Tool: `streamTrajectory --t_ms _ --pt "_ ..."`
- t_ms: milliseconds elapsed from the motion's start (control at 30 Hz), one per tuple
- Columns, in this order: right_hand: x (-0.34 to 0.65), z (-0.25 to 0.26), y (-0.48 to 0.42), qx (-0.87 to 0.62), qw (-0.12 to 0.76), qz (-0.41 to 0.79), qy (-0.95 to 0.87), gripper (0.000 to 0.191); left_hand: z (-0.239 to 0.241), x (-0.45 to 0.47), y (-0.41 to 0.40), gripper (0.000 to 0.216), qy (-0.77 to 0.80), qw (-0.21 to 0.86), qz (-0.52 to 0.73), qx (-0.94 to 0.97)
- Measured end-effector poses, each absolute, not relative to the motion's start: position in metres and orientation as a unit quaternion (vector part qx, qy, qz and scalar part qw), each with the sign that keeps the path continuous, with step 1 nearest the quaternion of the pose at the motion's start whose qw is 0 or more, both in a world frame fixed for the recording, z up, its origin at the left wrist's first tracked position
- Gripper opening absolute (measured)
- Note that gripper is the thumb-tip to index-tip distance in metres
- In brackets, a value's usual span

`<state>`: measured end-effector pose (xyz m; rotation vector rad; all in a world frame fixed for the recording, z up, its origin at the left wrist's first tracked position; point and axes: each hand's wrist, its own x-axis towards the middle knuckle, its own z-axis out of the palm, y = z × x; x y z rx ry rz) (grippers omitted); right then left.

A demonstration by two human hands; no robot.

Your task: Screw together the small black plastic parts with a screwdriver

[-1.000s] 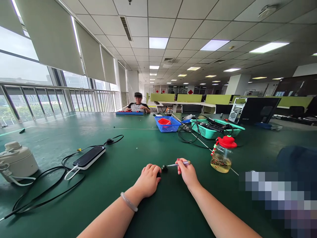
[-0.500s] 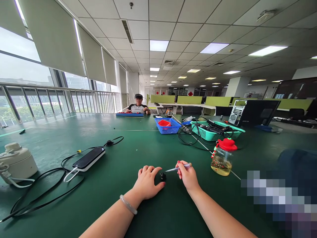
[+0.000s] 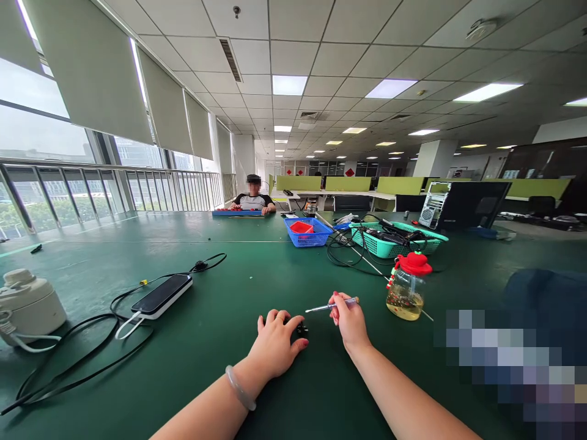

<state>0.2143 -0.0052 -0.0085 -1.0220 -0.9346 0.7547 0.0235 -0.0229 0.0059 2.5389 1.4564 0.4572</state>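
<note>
My left hand (image 3: 275, 342) lies on the green table (image 3: 220, 318), fingers curled around a small black part (image 3: 301, 330) that peeks out by the thumb. My right hand (image 3: 348, 321) pinches a thin screwdriver (image 3: 330, 305) with a clear handle; its metal tip points left, just above and apart from the black part. A pale bangle circles my left wrist.
A jar with a red lid (image 3: 408, 287) stands right of my right hand. A phone (image 3: 160, 296) with black cables lies to the left, a white appliance (image 3: 27, 302) at far left. Blue basket (image 3: 307, 232) and teal basket (image 3: 394, 239) sit farther back. Another person (image 3: 254, 197) sits at the far end.
My left hand has closed more over the black part and pulled it slightly nearer. The screwdriver tip has lifted off the part and now hovers above it.
</note>
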Motion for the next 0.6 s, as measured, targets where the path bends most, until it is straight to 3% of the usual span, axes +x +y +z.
streamTrajectory --t_ms 267,600 --pt "0.2145 -0.01 -0.0042 -0.449 0.701 0.361 -0.421 0.041 0.0038 0.0296 -0.0255 0.031 0.504 0.058 0.146 0.849" --pt "0.2145 -0.0071 -0.0046 -0.461 0.695 0.354 -0.422 0.043 0.0051 0.0276 -0.025 0.038 0.507 0.056 0.134 0.849"
